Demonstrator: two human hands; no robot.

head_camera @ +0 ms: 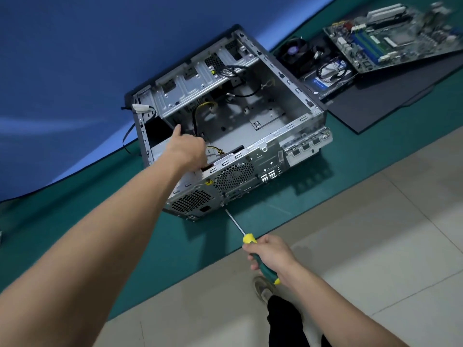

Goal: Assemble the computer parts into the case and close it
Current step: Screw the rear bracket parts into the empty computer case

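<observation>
Screwdriver, yellow-green handled, gripped in right hand, its shaft aimed at the rear of the open grey metal case, while left hand reaches inside, grip hidden.

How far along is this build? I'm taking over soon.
Early. The case lies open, nearly bare. Left hand reaches inside; right hand grips the screwdriver. Motherboard, fan, drive and side panel wait outside.

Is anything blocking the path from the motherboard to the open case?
Nothing visible blocks it. The motherboard lies right of the case, whose top is open. Inside, loose cables and the left hand occupy the left end.
</observation>
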